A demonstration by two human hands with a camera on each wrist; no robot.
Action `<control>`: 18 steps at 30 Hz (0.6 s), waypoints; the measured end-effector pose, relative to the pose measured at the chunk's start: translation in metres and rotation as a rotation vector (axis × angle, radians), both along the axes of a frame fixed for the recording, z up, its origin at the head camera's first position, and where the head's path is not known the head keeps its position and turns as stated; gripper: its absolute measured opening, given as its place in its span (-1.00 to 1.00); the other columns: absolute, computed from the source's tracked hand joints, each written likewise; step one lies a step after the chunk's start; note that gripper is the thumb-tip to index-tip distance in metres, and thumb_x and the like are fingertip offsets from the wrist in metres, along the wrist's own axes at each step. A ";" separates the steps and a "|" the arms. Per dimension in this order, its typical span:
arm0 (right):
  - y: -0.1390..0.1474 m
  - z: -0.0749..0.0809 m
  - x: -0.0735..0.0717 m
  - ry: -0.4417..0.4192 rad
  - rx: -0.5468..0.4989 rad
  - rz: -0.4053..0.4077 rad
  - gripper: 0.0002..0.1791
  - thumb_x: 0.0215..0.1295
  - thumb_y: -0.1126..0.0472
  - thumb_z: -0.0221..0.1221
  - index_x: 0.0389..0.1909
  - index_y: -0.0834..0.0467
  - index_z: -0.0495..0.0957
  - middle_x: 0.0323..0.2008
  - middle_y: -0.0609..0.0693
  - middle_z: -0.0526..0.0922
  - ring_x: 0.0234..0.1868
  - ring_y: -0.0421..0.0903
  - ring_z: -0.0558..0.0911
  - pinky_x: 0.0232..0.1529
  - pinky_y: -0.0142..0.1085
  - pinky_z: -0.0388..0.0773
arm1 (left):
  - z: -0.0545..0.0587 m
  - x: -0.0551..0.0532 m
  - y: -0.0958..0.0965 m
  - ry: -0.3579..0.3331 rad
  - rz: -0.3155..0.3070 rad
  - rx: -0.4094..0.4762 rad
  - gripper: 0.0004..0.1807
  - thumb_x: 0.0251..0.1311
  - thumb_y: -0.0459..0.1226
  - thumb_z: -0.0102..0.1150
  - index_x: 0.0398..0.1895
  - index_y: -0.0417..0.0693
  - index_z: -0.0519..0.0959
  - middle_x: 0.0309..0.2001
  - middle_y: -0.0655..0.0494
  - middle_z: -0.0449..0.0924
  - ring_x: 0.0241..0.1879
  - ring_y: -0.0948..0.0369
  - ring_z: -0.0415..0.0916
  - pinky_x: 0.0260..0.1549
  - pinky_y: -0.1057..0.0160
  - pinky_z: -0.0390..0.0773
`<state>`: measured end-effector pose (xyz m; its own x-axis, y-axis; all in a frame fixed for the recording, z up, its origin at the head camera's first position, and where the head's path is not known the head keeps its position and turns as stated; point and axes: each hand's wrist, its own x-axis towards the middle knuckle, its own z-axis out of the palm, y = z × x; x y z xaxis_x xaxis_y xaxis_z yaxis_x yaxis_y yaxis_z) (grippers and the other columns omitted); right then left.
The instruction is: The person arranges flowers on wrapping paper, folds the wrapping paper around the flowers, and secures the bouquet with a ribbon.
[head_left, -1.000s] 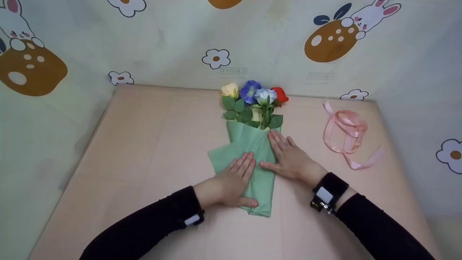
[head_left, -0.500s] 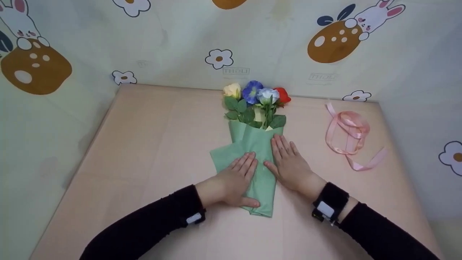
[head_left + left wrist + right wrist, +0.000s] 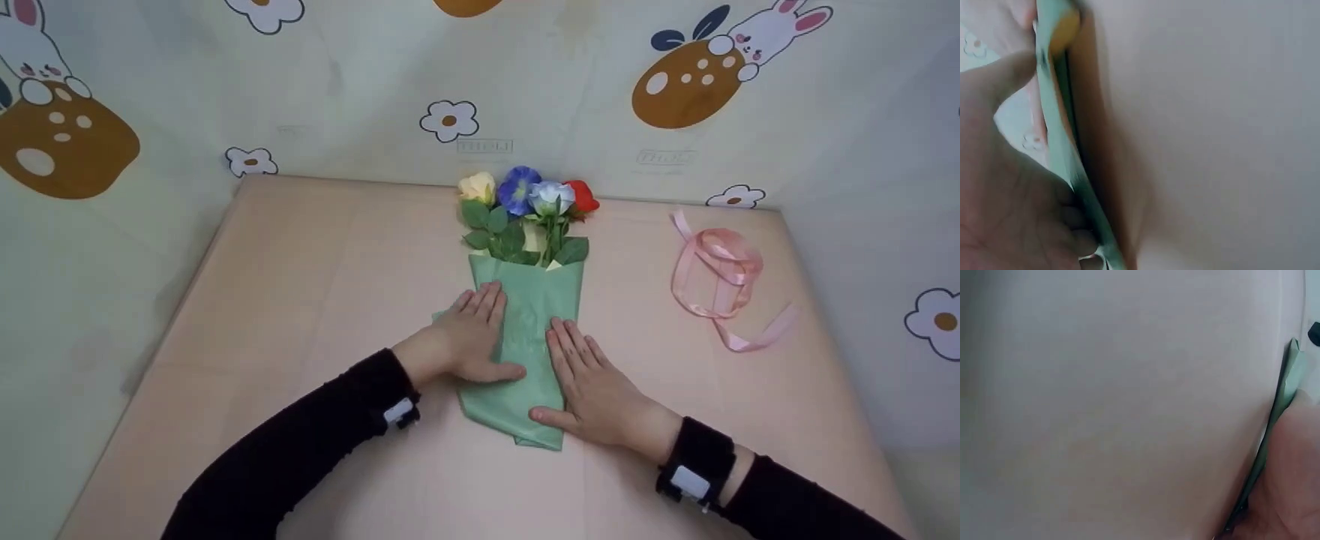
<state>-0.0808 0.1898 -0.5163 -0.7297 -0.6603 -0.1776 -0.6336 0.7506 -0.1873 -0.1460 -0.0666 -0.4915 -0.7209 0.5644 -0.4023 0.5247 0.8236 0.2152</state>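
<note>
Green wrapping paper (image 3: pixel 529 322) lies folded around a bouquet in the head view. Out of its top stand a cream rose (image 3: pixel 478 187), a purple-blue flower (image 3: pixel 518 190), a pale blue flower (image 3: pixel 553 198) and a red flower (image 3: pixel 580 197), with green leaves below them. My left hand (image 3: pixel 469 334) lies flat on the paper's left side, fingers straight and thumb toward the middle. My right hand (image 3: pixel 592 390) rests along the right edge, fingers straight, thumb over the lower part. The left wrist view shows the paper (image 3: pixel 1055 112) edge-on beside the thumb; the stems are hidden inside.
A loosely coiled pink ribbon (image 3: pixel 720 270) lies on the table to the right of the bouquet. The table's covering (image 3: pixel 300 300) is pale pink. Behind it hangs a patterned cloth (image 3: pixel 360 90), close to the flower heads.
My left hand has moved up the paper, and the flap that stuck out at left is now mostly folded in or covered. My right hand has slid down the right edge.
</note>
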 end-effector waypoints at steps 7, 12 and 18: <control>0.001 -0.002 -0.001 -0.014 0.024 0.004 0.29 0.55 -0.57 -0.08 0.71 0.48 -0.19 0.73 0.46 -0.24 0.74 0.40 -0.20 0.64 0.30 0.02 | -0.009 -0.032 -0.006 0.077 0.062 -0.080 0.04 0.67 0.34 -0.40 0.77 -0.30 -0.27 0.78 -0.26 -0.39 0.77 -0.08 -0.39 0.70 -0.11 -0.25; 0.000 -0.002 -0.002 -0.001 0.053 0.014 0.39 0.46 -0.65 -0.06 0.71 0.47 -0.20 0.73 0.46 -0.25 0.74 0.39 -0.21 0.65 0.27 0.03 | -0.011 -0.041 -0.009 0.099 0.090 -0.085 0.03 0.69 0.32 -0.41 0.77 -0.31 -0.27 0.77 -0.27 -0.39 0.77 -0.10 -0.38 0.70 -0.12 -0.24; 0.000 -0.001 -0.001 0.002 0.062 0.021 0.54 0.29 -0.76 0.00 0.71 0.47 -0.20 0.73 0.46 -0.25 0.74 0.41 -0.21 0.65 0.27 0.03 | -0.008 -0.022 -0.003 0.170 0.088 -0.066 0.02 0.71 0.28 -0.36 0.76 -0.36 -0.26 0.76 -0.32 -0.39 0.76 -0.14 -0.39 0.70 -0.10 -0.25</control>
